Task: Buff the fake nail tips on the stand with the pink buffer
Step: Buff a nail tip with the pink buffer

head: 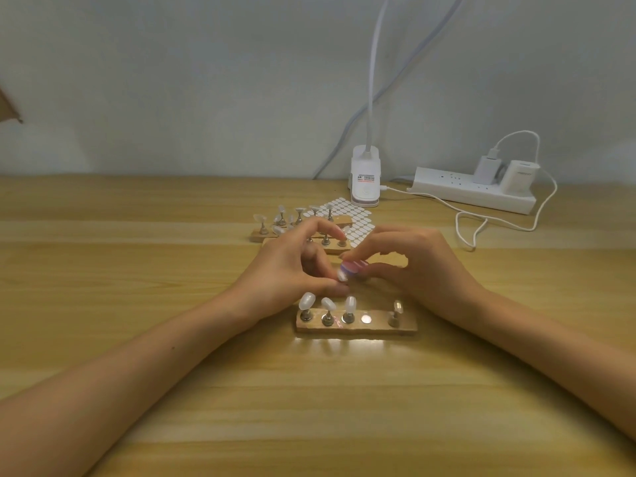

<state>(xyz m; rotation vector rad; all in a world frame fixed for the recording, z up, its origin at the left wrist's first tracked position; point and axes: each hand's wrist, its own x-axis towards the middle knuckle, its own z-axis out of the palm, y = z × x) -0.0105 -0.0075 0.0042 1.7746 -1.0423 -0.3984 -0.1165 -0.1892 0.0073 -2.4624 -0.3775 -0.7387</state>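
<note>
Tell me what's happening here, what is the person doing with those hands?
A person is buffing fake nail tips at a wooden table. The left hand pinches one nail tip, seemingly lifted off its stand, while the right hand holds the pink buffer at it. The near stand carries four tips on pegs and one bare slot. More loaded stands lie behind the hands.
</note>
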